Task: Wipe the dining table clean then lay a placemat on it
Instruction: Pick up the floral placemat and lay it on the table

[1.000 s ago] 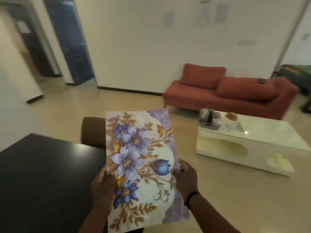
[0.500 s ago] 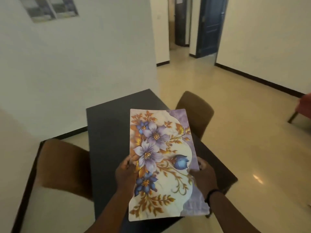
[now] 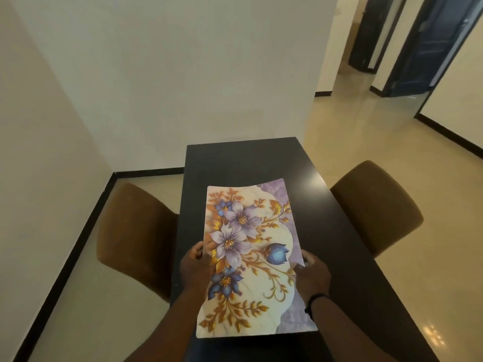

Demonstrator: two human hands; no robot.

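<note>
I hold the placemat over the dark worktop, left hand and right hand each grasping a long edge; probably not yet touching. Next: lower it flat, centred.

A floral placemat, printed with purple and blue flowers and gold leaves on cream, is held lengthwise above a dark dining table. Its far edge is curled slightly upward.
</note>
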